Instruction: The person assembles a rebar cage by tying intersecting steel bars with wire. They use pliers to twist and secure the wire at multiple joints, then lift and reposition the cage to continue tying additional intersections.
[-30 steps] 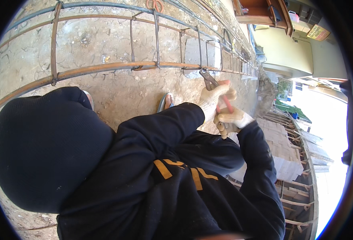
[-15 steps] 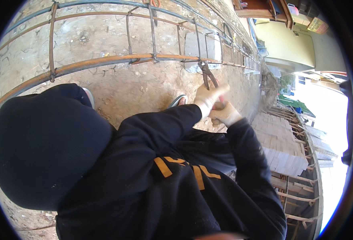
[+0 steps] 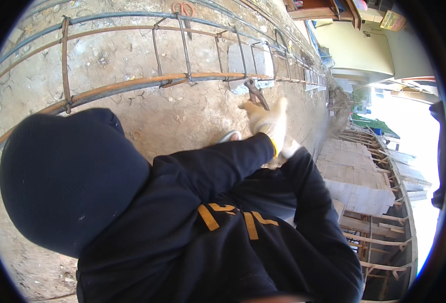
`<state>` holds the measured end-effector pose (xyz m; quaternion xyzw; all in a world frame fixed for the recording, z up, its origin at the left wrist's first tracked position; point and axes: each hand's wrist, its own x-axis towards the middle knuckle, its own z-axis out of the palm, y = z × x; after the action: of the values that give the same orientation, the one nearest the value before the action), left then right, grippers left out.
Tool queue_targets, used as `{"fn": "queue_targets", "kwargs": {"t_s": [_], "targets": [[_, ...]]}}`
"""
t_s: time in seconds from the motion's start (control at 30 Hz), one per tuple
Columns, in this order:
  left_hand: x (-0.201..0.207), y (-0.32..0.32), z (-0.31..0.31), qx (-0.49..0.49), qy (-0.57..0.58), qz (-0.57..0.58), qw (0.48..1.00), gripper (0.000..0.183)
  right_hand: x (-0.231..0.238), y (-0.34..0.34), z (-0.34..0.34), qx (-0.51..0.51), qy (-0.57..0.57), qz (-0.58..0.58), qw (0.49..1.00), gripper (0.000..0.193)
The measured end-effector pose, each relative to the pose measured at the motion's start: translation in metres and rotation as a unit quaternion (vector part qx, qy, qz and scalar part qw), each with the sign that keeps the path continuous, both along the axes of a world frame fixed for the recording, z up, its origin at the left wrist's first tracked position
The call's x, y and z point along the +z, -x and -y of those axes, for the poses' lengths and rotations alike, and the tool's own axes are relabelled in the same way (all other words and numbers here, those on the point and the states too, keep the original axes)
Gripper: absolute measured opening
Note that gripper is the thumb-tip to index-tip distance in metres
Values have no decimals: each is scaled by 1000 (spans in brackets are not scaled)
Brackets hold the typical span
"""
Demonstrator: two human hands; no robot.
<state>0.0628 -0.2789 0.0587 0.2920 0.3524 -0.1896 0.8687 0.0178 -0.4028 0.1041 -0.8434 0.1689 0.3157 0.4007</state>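
Observation:
My left hand (image 3: 267, 121), in a pale work glove, is closed around the handles of dark metal pincers (image 3: 254, 92). Their jaws are at the lower bars of a long rebar cage (image 3: 127, 87), close to a stirrup. Whether the jaws bite on wire is too small to see. My right hand (image 3: 289, 150), also gloved, is tucked behind the left wrist; its fingers are hidden. Black sleeves cover both forearms, which meet near the cage.
Under the cage lies a grey concrete block (image 3: 239, 59). An orange-handled tool (image 3: 183, 10) rests at the far bars. Bare dirt ground (image 3: 177, 113) lies around my sandalled foot (image 3: 230, 136). Pale stacked blocks (image 3: 354, 171) stand right, beside a timber framework (image 3: 379, 237).
My left hand has turned and moved slightly right over the pincers' handles, hiding the red grips. My right hand has slipped behind the left wrist. The view has shifted a little.

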Motion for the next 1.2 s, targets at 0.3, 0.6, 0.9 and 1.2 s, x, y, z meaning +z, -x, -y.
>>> {"fn": "queue_targets", "kwargs": {"t_s": [0.3,0.6,0.9,1.2], "targets": [[-75,34,34,-156,164,51,973,80,23,-17,52,-69,180,-228,954,27],[-214,49,46,-193,-25,38,980,22,-51,-100,159,183,111,-136,967,44],[-216,54,-22,-718,-418,356,429,54,-153,20,313,388,459,-178,779,56],[-256,112,-46,-942,-70,4,328,84,-364,68,121,-68,320,186,927,61]]}}
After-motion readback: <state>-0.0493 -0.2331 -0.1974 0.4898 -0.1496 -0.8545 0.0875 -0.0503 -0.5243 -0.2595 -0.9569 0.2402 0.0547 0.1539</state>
